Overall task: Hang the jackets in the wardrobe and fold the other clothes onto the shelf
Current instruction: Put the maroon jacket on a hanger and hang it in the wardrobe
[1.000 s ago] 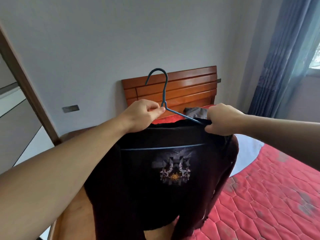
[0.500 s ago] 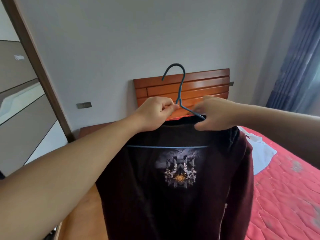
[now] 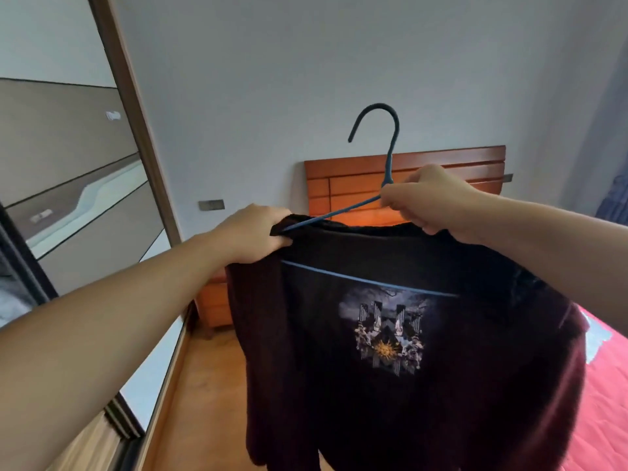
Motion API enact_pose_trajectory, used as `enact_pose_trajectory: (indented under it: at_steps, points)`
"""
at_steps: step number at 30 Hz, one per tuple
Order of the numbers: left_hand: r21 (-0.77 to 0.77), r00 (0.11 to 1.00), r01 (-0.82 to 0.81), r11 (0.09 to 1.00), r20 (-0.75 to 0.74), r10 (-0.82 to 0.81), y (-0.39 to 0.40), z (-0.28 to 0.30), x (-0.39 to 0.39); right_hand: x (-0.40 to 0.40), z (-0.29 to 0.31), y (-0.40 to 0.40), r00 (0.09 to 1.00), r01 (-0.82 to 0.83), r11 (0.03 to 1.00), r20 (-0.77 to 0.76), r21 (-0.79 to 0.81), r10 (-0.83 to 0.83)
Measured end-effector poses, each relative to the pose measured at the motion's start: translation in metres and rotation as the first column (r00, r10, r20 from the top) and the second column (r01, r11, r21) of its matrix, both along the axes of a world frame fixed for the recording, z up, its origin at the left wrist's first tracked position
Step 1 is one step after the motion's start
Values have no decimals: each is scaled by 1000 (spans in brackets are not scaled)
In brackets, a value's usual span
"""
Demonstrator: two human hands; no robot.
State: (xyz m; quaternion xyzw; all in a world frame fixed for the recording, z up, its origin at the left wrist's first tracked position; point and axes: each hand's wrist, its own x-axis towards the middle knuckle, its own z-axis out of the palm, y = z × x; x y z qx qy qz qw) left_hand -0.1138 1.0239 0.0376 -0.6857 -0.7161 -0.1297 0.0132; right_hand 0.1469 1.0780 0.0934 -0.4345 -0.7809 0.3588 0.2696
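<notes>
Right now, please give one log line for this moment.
left hand: grips jacket shoulder | right hand: holds hanger | jacket: not hung

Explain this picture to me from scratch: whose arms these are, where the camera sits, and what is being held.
No machine here: a person wears one camera on the head, looking forward and down, so the two bare arms are their own. The left hand pinches the shoulder edge of a dark jacket where the arm of a blue hanger comes out. The right hand grips the hanger at the base of its hook. The jacket hangs in the air, printed emblem facing the camera. Behind it stand a wooden headboard and a bed with a red quilt. The wardrobe's sliding door is at left.
</notes>
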Motion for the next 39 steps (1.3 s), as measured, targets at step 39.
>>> enact_pose_trajectory:
  at_steps: [39]
  points:
    - [629,786,-599,495,342,515,-53,59,-140,-166,63,-3,875,-463,861,-44,211,481]
